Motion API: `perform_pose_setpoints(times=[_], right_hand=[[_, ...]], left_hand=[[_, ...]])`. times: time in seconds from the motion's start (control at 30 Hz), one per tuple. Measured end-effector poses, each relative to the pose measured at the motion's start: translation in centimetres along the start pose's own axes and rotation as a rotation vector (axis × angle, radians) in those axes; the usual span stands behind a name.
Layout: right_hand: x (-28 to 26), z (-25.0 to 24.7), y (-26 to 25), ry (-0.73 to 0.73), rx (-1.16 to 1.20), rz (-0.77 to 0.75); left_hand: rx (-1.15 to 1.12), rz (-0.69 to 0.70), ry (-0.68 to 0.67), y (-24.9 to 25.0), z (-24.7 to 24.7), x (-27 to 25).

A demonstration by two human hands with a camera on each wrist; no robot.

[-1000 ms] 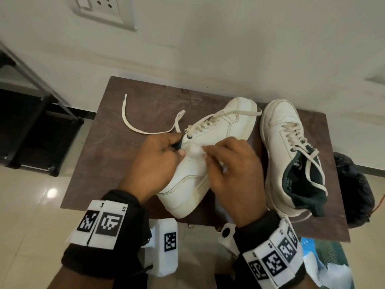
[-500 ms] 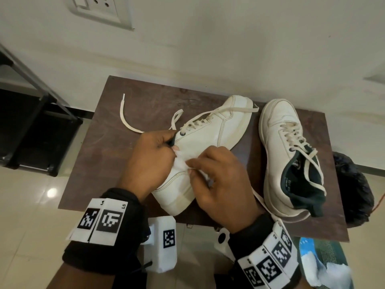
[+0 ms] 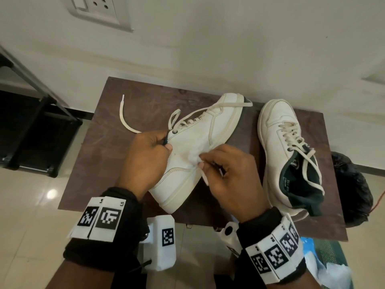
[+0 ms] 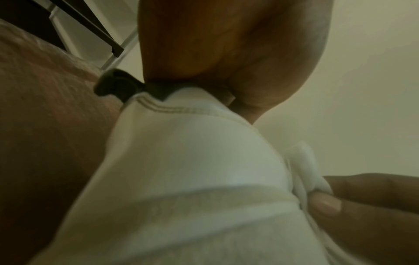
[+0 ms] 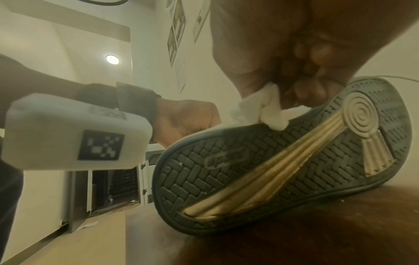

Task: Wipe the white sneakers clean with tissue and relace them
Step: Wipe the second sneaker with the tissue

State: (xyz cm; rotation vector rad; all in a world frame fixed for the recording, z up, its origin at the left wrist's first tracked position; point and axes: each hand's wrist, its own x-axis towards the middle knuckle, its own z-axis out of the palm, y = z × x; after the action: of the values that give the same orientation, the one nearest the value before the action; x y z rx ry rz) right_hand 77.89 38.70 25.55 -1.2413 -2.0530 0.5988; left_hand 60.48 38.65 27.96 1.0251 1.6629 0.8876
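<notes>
A white sneaker point(image 3: 200, 138) lies tipped on its side on the brown table point(image 3: 100, 155), its grey sole point(image 5: 272, 172) facing me. My left hand point(image 3: 145, 161) grips its dark collar point(image 4: 118, 86) at the heel opening. My right hand point(image 3: 229, 176) pinches a wad of white tissue point(image 3: 193, 157) against the sneaker's side, just above the sole edge; the tissue point(image 5: 260, 109) shows between the curled fingers. One loose lace point(image 3: 125, 119) trails left over the table. A second white sneaker point(image 3: 285, 147) with a dark green lining stands upright on the right.
A black bag point(image 3: 352, 188) sits beyond the table's right edge. A blue pack with white tissues point(image 3: 331, 268) lies at the lower right. A dark metal rack point(image 3: 31, 126) stands on the left. The wall with a socket plate point(image 3: 98, 11) is close behind the table.
My right hand with the tissue slid back along the sneaker's side towards the heel, then forward and right towards the sole edge. The left hand kept its grip on the collar.
</notes>
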Motion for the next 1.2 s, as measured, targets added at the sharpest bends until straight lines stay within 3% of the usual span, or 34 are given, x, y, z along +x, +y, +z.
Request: perform_pose_setpoints(times=[0.13,0.37,0.47,0.53,0.67,0.8,0.97,1.03,1.1,1.2], right_hand=[[-0.1,-0.2,-0.1,-0.046,0.018,-0.03],[0.2,-0.4,1.4,0.233,-0.128,0.052],[0.3,-0.6,1.6,0.279,-0.12,0.088],[0.2,-0.5,1.2,0.252,-0.07,0.084],[0.1,-0.4,0.2,0.059,0.037,0.063],[0.0,-0.3,-0.8,-0.088,0.107,-0.003],[0.4,-0.7,0.8,0.081,-0.021,0.031],[0.5,-1.1,1.9,0.16,-0.052,0.088],[0.4,-1.6,2.8,0.196,-0.068,0.129],[0.2,-1.8,3.6,0.197,-0.057,0.159]], left_hand=[[0.013,0.005,-0.007,0.0,-0.1,0.0],[-0.016,-0.011,-0.038,0.1,0.4,-0.1],[-0.026,-0.002,-0.055,0.1,0.4,-0.2],[-0.028,-0.008,-0.058,0.0,0.4,-0.2],[-0.056,-0.032,-0.023,-0.3,0.2,0.1],[-0.128,-0.034,0.078,-0.4,0.7,0.4],[-0.211,0.019,0.15,0.2,3.3,0.5],[-0.144,0.111,0.105,0.4,4.0,0.4],[0.069,0.204,0.041,0.4,4.4,-0.2],[0.261,0.193,-0.003,0.5,4.7,-1.4]])
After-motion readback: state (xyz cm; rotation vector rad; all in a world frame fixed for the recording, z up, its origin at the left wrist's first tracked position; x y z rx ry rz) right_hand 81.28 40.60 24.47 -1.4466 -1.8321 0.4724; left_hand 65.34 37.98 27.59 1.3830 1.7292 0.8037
